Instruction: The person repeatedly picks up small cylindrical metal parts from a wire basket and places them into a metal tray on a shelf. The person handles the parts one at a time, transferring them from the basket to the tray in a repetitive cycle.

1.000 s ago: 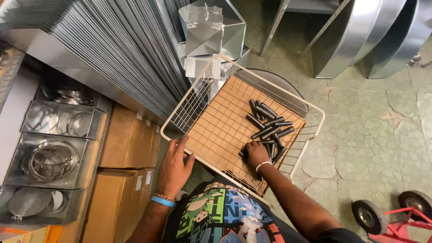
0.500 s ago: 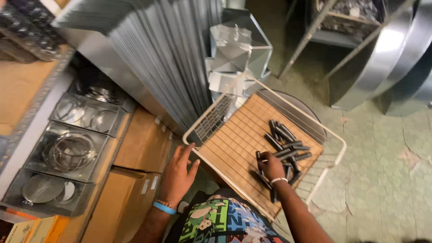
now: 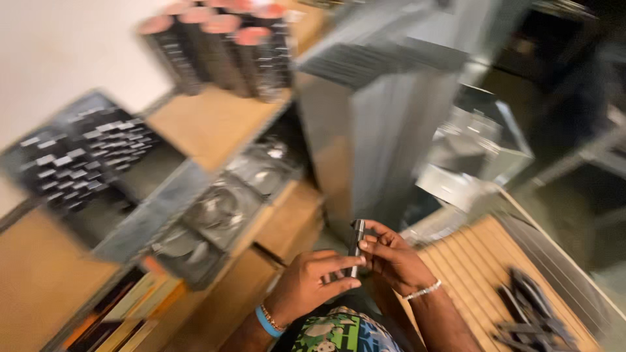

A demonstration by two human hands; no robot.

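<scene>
Both hands meet in front of me on a small dark metal tube [image 3: 357, 236], held upright. My right hand [image 3: 391, 257] wraps it from the right with the thumb near its top. My left hand [image 3: 314, 280], with a blue wristband, touches its lower end with outstretched fingers. To the right lies a wire cart [image 3: 561, 267] lined with a slatted brown board, and several more dark tubes [image 3: 528, 313] are piled on it. The view is blurred by motion.
A wooden shelf [image 3: 208, 124] on the left carries tall dark cylinders with reddish tops [image 3: 215, 45] and a box of small dark parts [image 3: 85, 160]. Round metal fittings [image 3: 228, 202] sit below it, above cardboard boxes [image 3: 293, 221]. Stacked sheet-metal duct pieces [image 3: 378, 117] stand ahead.
My right hand has lifted one dark tube off the cart and brought it to the left. My left hand left the cart's edge to meet it. The camera swung left and up toward the shelf.
</scene>
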